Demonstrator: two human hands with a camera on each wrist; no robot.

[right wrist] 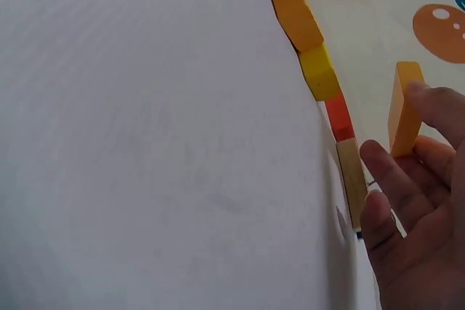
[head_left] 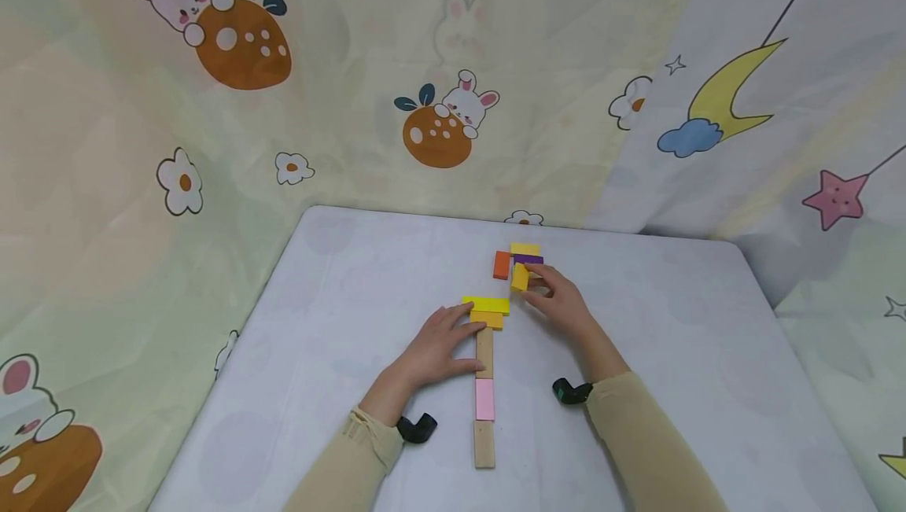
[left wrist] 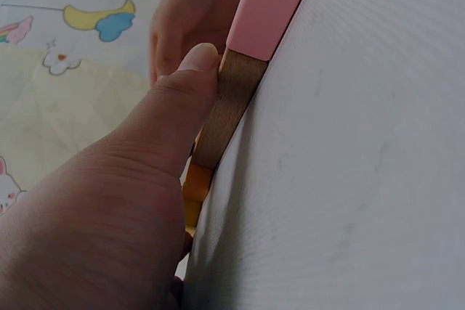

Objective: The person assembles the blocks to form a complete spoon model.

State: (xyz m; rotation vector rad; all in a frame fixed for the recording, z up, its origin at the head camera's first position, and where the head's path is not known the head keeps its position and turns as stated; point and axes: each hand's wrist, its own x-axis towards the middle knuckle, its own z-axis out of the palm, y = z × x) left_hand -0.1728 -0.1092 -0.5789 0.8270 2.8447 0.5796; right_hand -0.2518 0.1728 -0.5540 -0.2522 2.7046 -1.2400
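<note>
Right hand (head_left: pixel 561 303): grip clamped on one yellow-orange block (head_left: pixel 520 278) (held above the counter (head_left: pixel 340 370)). Left hand (head_left: pixel 435 347): grip apart, touching a plain wooden block (head_left: pixel 484 351).

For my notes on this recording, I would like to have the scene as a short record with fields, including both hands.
line, near to far: wooden block, pink block, second wooden block, crosswise orange block, crosswise bright yellow block
left hand: spread, touches second wooden block
right hand: holds yellow-orange block
beyond line: red-orange block, purple block, far yellow block
surface: white table
</note>
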